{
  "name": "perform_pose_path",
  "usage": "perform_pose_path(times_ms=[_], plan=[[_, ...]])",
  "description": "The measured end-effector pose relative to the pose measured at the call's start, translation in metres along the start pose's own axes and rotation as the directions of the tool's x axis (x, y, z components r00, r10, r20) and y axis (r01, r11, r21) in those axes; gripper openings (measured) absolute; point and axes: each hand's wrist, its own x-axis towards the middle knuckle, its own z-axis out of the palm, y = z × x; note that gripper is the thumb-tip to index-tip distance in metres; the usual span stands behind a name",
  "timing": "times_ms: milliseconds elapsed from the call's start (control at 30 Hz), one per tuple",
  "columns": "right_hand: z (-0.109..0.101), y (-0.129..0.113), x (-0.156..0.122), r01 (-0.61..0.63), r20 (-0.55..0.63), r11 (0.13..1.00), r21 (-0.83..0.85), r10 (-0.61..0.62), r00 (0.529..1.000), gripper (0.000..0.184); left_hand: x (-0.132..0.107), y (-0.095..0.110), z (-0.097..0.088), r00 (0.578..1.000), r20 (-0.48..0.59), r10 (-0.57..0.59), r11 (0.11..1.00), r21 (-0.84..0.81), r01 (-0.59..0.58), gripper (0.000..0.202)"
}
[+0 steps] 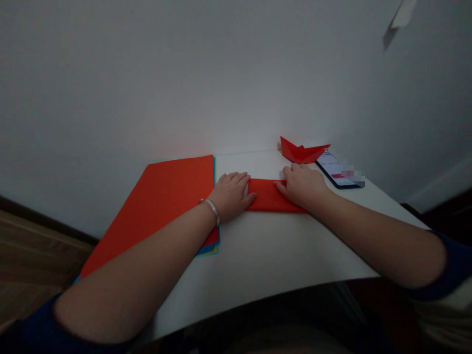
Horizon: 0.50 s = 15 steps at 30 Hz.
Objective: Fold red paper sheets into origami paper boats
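A folded red paper sheet [268,196] lies flat on the white table [280,250] in front of me. My left hand [231,194], with a silver bracelet on the wrist, rests palm down on the sheet's left end, fingers stretched out. My right hand [303,186] presses on the sheet's right end, its fingers lying flat with the thumb along the paper's top edge. Neither hand lifts the paper.
A stack of coloured paper with a red sheet on top [162,206] lies at the left, overhanging the table. A folded red paper boat [300,151] stands at the back by the wall. A phone [338,172] with a lit screen lies at the right.
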Motion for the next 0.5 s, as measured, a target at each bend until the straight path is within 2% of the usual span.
perform_pose_path(times_ms=[133,300,433,500], plan=[[0.004,0.002,0.002,-0.011,0.029,0.998,0.057,0.010,1.000,0.047,0.000,0.000,-0.001,1.000,0.011,-0.001,0.999,-0.036,0.001,0.059],[0.011,0.007,0.007,-0.021,0.053,0.975,0.222,0.009,0.999,0.040,0.004,-0.004,0.002,0.997,-0.078,-0.029,0.986,-0.164,0.015,0.049],[0.015,0.010,0.010,0.001,0.035,0.947,0.320,-0.013,0.999,0.031,0.008,-0.009,0.006,0.983,-0.163,-0.080,0.936,-0.352,0.018,0.023],[0.015,0.012,0.010,-0.005,0.050,0.939,0.345,-0.013,0.999,0.028,0.008,-0.009,0.006,0.981,-0.158,-0.114,0.893,-0.449,0.031,0.008]])
